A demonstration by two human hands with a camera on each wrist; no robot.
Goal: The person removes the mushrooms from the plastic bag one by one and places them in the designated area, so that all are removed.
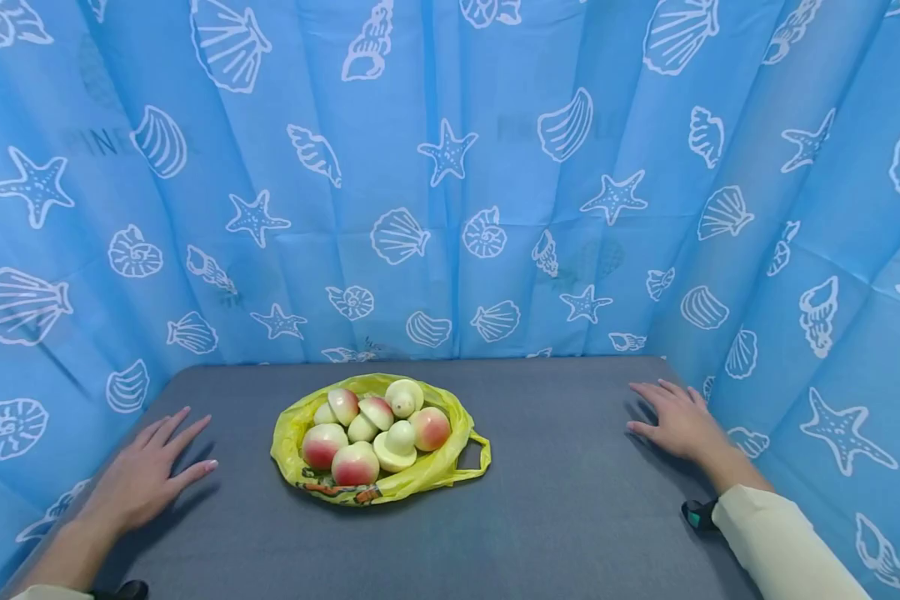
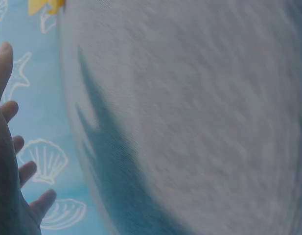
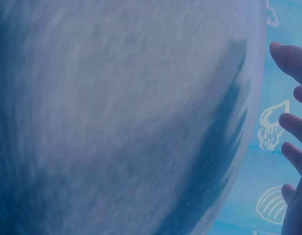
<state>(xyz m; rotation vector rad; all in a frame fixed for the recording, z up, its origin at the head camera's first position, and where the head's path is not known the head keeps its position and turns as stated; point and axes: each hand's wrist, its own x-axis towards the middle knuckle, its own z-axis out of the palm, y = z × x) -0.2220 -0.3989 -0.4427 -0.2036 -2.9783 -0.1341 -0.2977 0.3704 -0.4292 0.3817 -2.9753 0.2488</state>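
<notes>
Sitting on the grey table (image 1: 570,467) between the left hand (image 1: 141,477) and the right hand (image 1: 678,421), both empty with fingers spread, the yellow bag (image 1: 437,477) gapes around loosely heaped rounded pieces (image 1: 356,463). A tug on its loop handle (image 1: 485,455) could, I'd judge, collapse it and send some rolling.

A table (image 1: 570,475) with a dark grey, matte top spreads across the lower part of the head view, its far edge nearly straight and its far corners rounded. A yellow plastic bag (image 1: 412,492) lies directly on it, left of the middle and near the far edge, open upward, with one loop handle (image 1: 484,456) reaching out to the right over the tabletop. Finger-shaped shadows fall near both side edges. In the wrist views the surface looks paler and blurred.
</notes>
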